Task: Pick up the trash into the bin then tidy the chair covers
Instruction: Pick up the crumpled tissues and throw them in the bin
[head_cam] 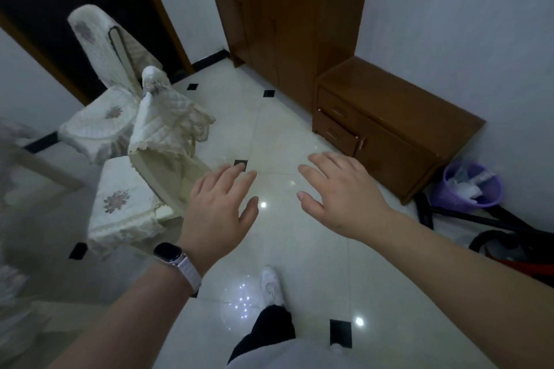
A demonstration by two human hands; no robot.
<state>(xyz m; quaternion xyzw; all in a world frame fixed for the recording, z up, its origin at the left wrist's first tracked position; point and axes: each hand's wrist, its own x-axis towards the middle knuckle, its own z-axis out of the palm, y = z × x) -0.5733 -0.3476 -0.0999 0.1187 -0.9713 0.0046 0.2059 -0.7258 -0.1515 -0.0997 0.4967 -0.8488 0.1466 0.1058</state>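
The left hand (220,210) and right hand (338,198) are held empty over the floor (284,135), fingers spread apart. Trash is seen in the purple bin (460,204) (far right). The rumpled cover (168,117) on the near chair (162,180) is best taken by both lower corners and drawn down evenly.

A glossy pale tiled floor (278,135) with small black insets is seen. A low wooden cabinet (389,129) is placed on it against the wall. Just right of the cabinet a purple bin (461,204) is set, behind the cabinet a tall wardrobe (284,24) is placed, and well to its left a nearer covered chair (120,204) and a farther covered chair (102,123) are found
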